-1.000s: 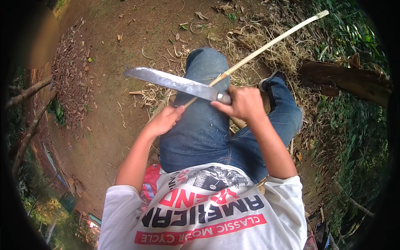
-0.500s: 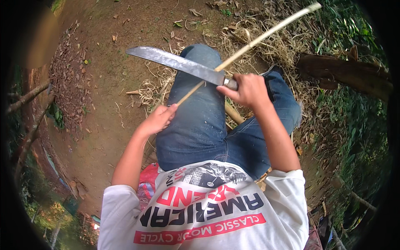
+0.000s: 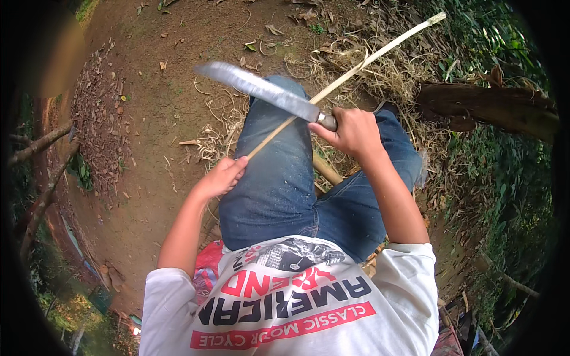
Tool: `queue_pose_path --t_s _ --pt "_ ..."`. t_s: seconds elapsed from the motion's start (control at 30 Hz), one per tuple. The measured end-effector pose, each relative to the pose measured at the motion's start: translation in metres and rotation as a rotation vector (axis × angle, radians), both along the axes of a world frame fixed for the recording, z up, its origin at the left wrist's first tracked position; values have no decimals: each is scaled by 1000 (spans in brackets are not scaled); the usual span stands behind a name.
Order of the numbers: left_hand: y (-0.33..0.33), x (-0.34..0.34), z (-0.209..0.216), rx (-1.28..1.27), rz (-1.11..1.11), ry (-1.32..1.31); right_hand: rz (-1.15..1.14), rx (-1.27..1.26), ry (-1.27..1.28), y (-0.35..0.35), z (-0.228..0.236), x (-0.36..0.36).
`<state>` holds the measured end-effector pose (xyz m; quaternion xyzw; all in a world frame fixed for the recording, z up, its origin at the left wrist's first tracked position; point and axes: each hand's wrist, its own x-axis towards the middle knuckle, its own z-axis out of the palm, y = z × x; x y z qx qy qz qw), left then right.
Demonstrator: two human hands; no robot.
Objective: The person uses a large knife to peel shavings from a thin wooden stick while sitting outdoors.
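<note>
My right hand is closed round the short handle of a machete. Its long, wide blade points to the far left over my thigh and is smeared by motion toward the tip. Close to the handle, the blade lies across a thin, pale stick, perhaps bamboo. That stick slants over my jeans from the near left to the far right, its far end up in the air. Fingers closed, my left hand grips the stick's near end beside my thigh.
Curled shavings lie heaped on the brown soil beyond my knee. A dark log lies at the right, near green plants. Between my legs a thicker pole shows. Poles stand at the left rim.
The machete's tip has swung slightly right while its blade still crosses the stick. The stick's far end has dropped a little and moved left. My left hand has shifted slightly toward me.
</note>
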<state>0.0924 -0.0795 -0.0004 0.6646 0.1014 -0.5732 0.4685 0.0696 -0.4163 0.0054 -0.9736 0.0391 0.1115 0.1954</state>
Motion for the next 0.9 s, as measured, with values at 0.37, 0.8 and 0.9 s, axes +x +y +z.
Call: queue_pose_path --t_s 0.37,0.8,0.9 --pt "-15 5 11 76 -23 17 -571 104 9 -98 -9 1" --pt "0 8 3 -24 16 90 -442 -184 -84 -166 -12 7" --pt "-7 9 4 -2 5 112 -419 -197 -118 -164 -4 2"
